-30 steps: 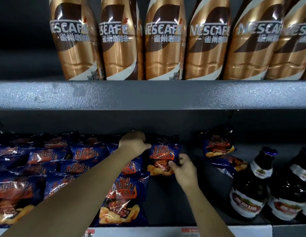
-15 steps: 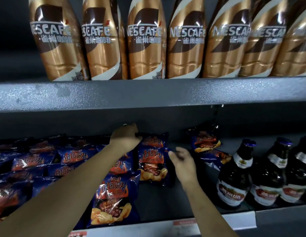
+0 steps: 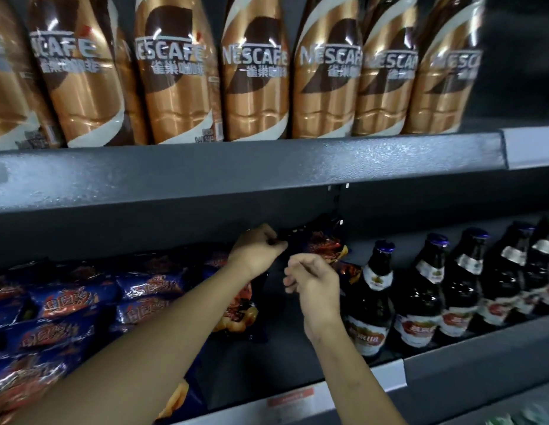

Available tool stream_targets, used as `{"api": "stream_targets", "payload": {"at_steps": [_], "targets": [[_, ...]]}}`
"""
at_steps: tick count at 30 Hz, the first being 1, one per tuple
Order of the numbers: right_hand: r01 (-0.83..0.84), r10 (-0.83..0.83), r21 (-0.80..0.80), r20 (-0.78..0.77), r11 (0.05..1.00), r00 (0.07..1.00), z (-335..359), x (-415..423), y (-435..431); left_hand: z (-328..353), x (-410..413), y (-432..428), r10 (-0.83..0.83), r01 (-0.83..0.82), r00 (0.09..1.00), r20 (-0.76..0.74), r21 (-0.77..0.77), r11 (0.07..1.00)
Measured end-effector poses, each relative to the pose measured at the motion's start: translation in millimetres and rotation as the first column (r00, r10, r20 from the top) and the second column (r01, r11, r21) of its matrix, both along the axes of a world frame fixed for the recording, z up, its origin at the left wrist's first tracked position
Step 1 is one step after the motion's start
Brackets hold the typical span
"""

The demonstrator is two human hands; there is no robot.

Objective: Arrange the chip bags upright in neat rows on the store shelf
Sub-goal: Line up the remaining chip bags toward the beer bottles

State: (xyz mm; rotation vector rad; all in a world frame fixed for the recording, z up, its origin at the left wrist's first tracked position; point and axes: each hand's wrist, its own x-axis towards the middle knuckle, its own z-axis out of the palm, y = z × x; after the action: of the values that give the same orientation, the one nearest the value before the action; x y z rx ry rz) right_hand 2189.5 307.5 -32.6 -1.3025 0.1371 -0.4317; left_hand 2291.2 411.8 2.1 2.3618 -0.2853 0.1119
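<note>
Item: rear chip bag [image 3: 325, 245], back of lower shelf [image 3: 466, 369], 12 o'clock of my hands, looks tilted.
Left hand [image 3: 257, 251]: fingers curled, pinching bag's top edge at its 9 o'clock.
Right hand [image 3: 313, 283]: fingers curled just below bag; whether holding anything, cannot tell.
Beer bottles [image 3: 371, 302]: 3 o'clock, close.
Blue chip rows [image 3: 144, 289]: 9 o'clock.
Method: lift by seam, steady bottom edge, stand bag upright in line with rows, clear of glass.

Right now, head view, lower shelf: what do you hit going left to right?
chip bags → left hand → right hand → dark bottles. The back bag overlaps the hands, so it is left out.
</note>
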Motion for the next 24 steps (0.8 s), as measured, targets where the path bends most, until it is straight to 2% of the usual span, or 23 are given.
{"api": "stream_targets", "payload": {"at_steps": [7, 10, 17, 22, 24], "targets": [[0.001, 0.004, 0.059, -0.082, 0.998, 0.997, -17, -17, -7, -20, 33, -51, 0.029, -0.043, 0.994, -0.104, -0.136, 0.990], [-0.011, 0.018, 0.062, -0.113, 0.998, 0.993, -21, -20, -9, -29, 44, -63, 0.045, -0.061, 0.994, -0.103, -0.158, 0.985], [0.000, 0.008, 0.054, -0.133, 0.999, 0.991, -25, -13, -10, -15, 41, -47, 0.128, -0.111, 0.989, 0.074, -0.200, 0.974], [0.053, -0.045, 0.079, -0.104, 0.995, 0.994, -19, -2, -6, 14, 20, -2, 0.074, -0.019, 0.975, 0.209, -0.254, 0.967], [0.111, -0.109, 0.052, -0.048, 0.992, 0.993, -15, 0, -4, 24, 10, 19, 0.072, 0.004, 0.969, 0.237, -0.306, 0.952]]}}
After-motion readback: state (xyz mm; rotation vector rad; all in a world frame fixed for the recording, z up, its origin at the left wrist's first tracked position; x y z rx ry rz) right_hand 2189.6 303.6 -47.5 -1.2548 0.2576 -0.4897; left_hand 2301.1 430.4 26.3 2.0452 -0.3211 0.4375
